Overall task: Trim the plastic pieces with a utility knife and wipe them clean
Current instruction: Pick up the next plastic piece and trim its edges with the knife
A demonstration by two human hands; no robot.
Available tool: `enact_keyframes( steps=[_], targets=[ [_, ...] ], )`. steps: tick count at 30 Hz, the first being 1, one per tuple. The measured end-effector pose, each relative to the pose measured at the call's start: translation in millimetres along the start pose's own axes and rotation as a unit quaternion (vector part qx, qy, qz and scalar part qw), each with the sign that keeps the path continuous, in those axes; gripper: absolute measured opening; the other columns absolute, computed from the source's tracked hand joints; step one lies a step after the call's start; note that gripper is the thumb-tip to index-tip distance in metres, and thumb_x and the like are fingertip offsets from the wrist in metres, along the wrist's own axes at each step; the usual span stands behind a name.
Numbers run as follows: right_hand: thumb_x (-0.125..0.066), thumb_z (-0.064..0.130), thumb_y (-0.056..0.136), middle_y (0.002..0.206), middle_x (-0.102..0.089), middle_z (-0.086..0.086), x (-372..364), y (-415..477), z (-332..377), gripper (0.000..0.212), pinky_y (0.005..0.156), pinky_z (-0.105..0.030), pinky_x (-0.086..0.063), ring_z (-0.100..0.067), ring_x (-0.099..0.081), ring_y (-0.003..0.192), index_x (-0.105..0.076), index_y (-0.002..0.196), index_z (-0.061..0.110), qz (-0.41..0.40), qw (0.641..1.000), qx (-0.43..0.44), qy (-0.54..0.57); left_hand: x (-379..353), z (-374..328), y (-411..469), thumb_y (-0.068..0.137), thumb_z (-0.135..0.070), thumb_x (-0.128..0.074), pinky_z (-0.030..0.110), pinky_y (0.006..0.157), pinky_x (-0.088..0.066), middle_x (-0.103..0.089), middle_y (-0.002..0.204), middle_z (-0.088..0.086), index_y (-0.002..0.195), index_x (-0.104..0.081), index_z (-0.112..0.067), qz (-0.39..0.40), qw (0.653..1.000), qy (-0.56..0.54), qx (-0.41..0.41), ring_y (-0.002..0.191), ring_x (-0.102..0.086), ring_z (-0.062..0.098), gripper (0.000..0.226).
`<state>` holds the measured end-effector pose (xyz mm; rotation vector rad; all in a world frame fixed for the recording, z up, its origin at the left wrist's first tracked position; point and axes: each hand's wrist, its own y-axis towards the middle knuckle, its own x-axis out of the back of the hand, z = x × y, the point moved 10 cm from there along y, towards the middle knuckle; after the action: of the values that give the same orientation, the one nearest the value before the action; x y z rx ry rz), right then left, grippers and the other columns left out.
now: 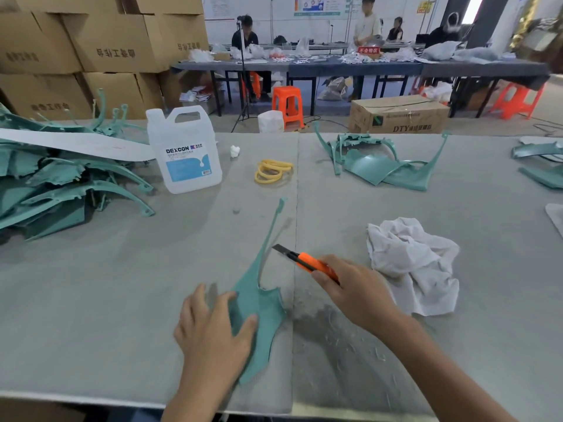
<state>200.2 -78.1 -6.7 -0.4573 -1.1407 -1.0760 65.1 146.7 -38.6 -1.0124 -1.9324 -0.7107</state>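
Note:
A teal plastic piece (259, 303) with a long thin arm lies on the grey table near the front edge. My left hand (210, 333) presses its wide end flat with spread fingers. My right hand (353, 290) grips an orange utility knife (307, 261) with the blade out, its tip close to the thin arm of the piece. A crumpled white cloth (414, 263) lies just right of my right hand.
A heap of teal pieces (61, 184) fills the left side, and more teal pieces (384, 159) lie at the back right. A white DEXCON jug (184, 150) and yellow rubber bands (272, 172) stand mid-table. Plastic shavings (344, 339) litter the front. People work at far tables.

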Motion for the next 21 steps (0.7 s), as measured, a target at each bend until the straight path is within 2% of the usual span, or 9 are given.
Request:
enact_keyframes(
  steps=[2,5,7,11,15,18,21],
  targets=[
    [-0.044,0.052,0.103,0.076,-0.050,0.015,-3.7,3.3,8.4,0.023,0.059,-0.033,-0.037,-0.014,-0.054,0.070,-0.055,0.109,0.032,0.018,1.000,0.012,-0.019,-4.3,-22.0,8.4,0.078,-0.074,-0.059,0.037,0.111,-0.021,-0.037,0.145,-0.008,0.124,-0.052,-0.039,0.024,0.998,0.002,-0.056,0.140,-0.028,0.017,0.058],
    [-0.044,0.051,0.103,0.077,-0.049,0.013,-12.0,6.8,20.0,0.022,0.062,-0.035,-0.036,-0.019,-0.058,0.076,-0.053,0.108,0.032,0.048,0.998,0.030,-0.041,-22.3,-40.5,11.3,0.067,-0.093,-0.038,0.039,0.110,-0.025,-0.037,0.143,-0.012,0.133,-0.039,-0.044,0.086,0.986,0.093,-0.112,0.135,-0.034,0.015,0.082],
    [-0.043,0.052,0.104,0.077,-0.048,0.013,-17.6,6.1,24.4,0.022,0.062,-0.035,-0.034,-0.020,-0.059,0.077,-0.051,0.104,0.031,0.065,0.996,0.041,-0.052,-27.4,-38.5,9.6,0.065,-0.091,-0.036,0.040,0.107,-0.029,-0.039,0.140,-0.015,0.133,-0.034,-0.046,0.093,0.984,0.097,-0.118,0.131,-0.038,0.014,0.082],
    [-0.041,0.052,0.104,0.086,-0.056,0.013,-27.2,0.8,24.8,0.021,0.063,-0.035,-0.035,-0.019,-0.058,0.078,-0.049,0.103,0.033,0.097,0.991,0.056,-0.067,-26.0,-37.6,5.8,0.063,-0.088,-0.043,0.035,0.103,-0.033,-0.045,0.127,-0.022,0.126,-0.039,-0.048,0.076,0.986,0.069,-0.131,0.126,-0.043,0.009,0.075],
    [-0.039,0.055,0.103,0.091,-0.061,0.011,-29.4,-1.1,30.6,0.023,0.059,-0.032,-0.033,-0.016,-0.055,0.075,-0.050,0.108,0.036,0.101,0.989,0.079,-0.070,-28.1,-35.0,0.5,0.063,-0.087,-0.042,0.033,0.110,-0.025,-0.042,0.137,-0.023,0.127,-0.043,-0.048,0.082,0.988,0.043,-0.124,0.136,-0.032,0.006,0.076],
    [-0.035,0.057,0.103,0.084,-0.057,0.011,-33.3,2.8,33.3,0.023,0.053,-0.031,-0.029,-0.018,-0.058,0.074,-0.046,0.103,0.037,0.101,0.987,0.089,-0.093,-26.7,-34.4,1.6,0.060,-0.087,-0.043,0.032,0.110,-0.024,-0.043,0.139,-0.022,0.126,-0.048,-0.047,0.086,0.989,0.037,-0.118,0.137,-0.032,0.007,0.077],
    [-0.032,0.058,0.104,0.081,-0.061,0.009,-24.7,20.9,25.5,0.030,0.055,-0.035,-0.036,-0.024,-0.065,0.074,-0.047,0.102,0.032,0.048,0.990,0.072,-0.116,-27.9,-32.6,4.0,0.057,-0.088,-0.040,0.032,0.113,-0.022,-0.040,0.150,-0.016,0.132,-0.047,-0.045,0.108,0.987,0.048,-0.109,0.142,-0.028,0.007,0.087]
  ],
)
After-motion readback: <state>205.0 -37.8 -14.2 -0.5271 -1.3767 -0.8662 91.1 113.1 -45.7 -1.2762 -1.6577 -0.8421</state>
